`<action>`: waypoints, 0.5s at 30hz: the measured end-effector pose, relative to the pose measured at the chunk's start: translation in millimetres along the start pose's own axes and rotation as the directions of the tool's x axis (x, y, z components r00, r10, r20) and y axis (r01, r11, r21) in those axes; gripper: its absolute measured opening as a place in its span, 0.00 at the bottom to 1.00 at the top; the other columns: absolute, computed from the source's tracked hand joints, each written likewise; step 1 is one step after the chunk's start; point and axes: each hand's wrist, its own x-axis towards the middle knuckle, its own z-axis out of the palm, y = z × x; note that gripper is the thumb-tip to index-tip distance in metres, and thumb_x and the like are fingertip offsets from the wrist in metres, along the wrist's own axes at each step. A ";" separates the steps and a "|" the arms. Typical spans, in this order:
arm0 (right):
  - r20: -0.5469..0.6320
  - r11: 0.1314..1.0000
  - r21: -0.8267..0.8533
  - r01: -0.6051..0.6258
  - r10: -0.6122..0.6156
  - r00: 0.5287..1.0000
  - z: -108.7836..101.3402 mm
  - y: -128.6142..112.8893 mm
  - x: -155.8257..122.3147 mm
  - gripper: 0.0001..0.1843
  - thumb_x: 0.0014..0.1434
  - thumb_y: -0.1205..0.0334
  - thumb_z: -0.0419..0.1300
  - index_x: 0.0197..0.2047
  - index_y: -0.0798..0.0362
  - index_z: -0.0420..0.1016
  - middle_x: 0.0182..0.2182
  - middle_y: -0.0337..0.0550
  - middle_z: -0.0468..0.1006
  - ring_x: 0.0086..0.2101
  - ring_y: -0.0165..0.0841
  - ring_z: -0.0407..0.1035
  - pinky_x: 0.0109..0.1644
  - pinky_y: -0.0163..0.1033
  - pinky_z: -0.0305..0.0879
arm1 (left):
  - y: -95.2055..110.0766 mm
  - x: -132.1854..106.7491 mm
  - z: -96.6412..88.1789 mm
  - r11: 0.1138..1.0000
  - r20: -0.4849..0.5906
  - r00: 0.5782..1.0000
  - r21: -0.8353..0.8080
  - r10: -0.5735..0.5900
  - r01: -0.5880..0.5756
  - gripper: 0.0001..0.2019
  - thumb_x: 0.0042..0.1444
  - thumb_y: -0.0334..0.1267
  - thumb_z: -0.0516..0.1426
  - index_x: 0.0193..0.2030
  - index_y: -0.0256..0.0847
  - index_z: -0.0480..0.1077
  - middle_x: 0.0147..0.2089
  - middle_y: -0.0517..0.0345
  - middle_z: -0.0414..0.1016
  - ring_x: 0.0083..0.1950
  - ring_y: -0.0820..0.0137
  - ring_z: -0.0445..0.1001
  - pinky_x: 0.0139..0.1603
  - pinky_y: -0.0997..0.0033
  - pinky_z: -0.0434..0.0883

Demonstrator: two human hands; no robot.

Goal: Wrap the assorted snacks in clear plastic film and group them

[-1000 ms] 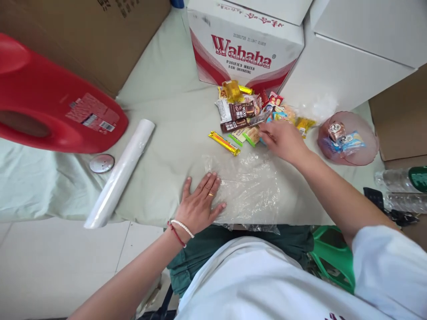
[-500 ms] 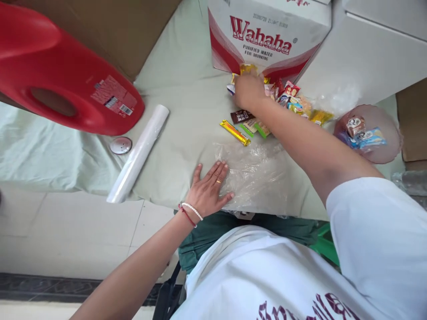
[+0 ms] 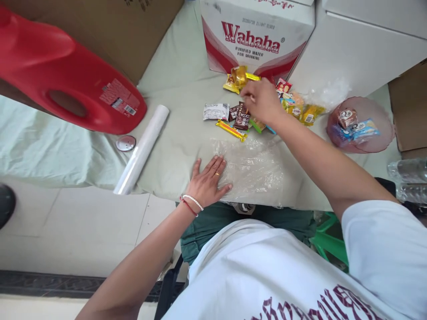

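In front of me, the clear plastic film (image 3: pixel 255 173) lay flat and wrinkled. Just beyond it I had a slim yellow-and-orange bar (image 3: pixel 231 130) lying slantwise, a white packet (image 3: pixel 216 111) flat behind that, brown cocoa packets (image 3: pixel 242 118) beside it, and shiny yellow packets (image 3: pixel 239 78) bunched farther back.

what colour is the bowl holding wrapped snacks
The bowl is see-through pink, best seen in the head view.

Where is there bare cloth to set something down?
Bare pale-green cloth lies between the white cylindrical roll and the left hand, and between the red plastic jug and white-red cardboard carton. Crowded: around the right hand, among colourful wrapped snacks.
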 end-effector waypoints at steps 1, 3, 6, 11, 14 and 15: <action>0.043 0.998 -0.041 0.042 -0.040 0.998 8.7 -10.8 5.1 0.12 0.67 0.54 0.60 0.50 0.49 0.77 0.48 0.49 0.81 0.56 0.47 0.68 0.61 0.53 0.66 | -0.3 0.0 0.3 1.000 -0.002 1.000 -0.004 0.001 -0.001 0.41 0.70 0.59 0.50 0.82 0.39 0.46 0.81 0.40 0.51 0.81 0.50 0.54 0.81 0.35 0.36; 0.114 0.986 -0.132 0.106 -0.091 0.989 31.7 -30.2 18.6 0.20 0.66 0.52 0.64 0.57 0.52 0.74 0.54 0.52 0.79 0.61 0.50 0.63 0.64 0.55 0.62 | -1.4 0.1 0.8 1.000 -0.004 1.000 -0.011 0.005 -0.005 0.42 0.70 0.60 0.49 0.82 0.39 0.46 0.81 0.40 0.51 0.81 0.50 0.54 0.81 0.35 0.36; 0.255 0.956 -0.261 0.134 -0.066 0.965 68.7 -46.3 40.6 0.31 0.62 0.51 0.69 0.62 0.59 0.69 0.58 0.58 0.77 0.63 0.54 0.60 0.66 0.59 0.57 | -3.8 0.3 0.4 1.000 0.000 1.000 -0.023 0.021 -0.020 0.44 0.69 0.62 0.49 0.82 0.38 0.44 0.81 0.39 0.50 0.81 0.49 0.54 0.80 0.34 0.34; 0.232 0.934 -0.330 0.136 -0.060 0.971 72.2 -52.2 46.7 0.31 0.65 0.52 0.65 0.66 0.58 0.69 0.62 0.57 0.74 0.63 0.50 0.60 0.69 0.56 0.53 | -4.2 0.5 -0.7 0.999 0.016 1.000 -0.041 0.024 -0.024 0.39 0.72 0.58 0.45 0.82 0.39 0.44 0.81 0.40 0.50 0.81 0.51 0.53 0.80 0.34 0.35; 0.108 0.955 -0.238 0.175 -0.153 0.982 37.8 -55.6 15.4 0.36 0.66 0.44 0.62 0.71 0.53 0.65 0.63 0.54 0.72 0.63 0.49 0.59 0.69 0.54 0.55 | -1.7 0.7 0.3 0.999 0.005 1.000 -0.035 -0.004 0.004 0.38 0.72 0.56 0.46 0.82 0.39 0.45 0.81 0.41 0.50 0.82 0.52 0.53 0.80 0.34 0.35; 0.097 0.961 -0.174 0.217 -0.203 0.974 26.9 -56.1 -1.7 0.37 0.67 0.43 0.60 0.72 0.54 0.64 0.62 0.55 0.72 0.61 0.49 0.61 0.67 0.53 0.58 | -1.1 0.7 0.8 0.999 0.002 1.000 -0.033 -0.007 0.007 0.38 0.72 0.57 0.46 0.82 0.39 0.45 0.81 0.40 0.50 0.82 0.51 0.53 0.80 0.33 0.35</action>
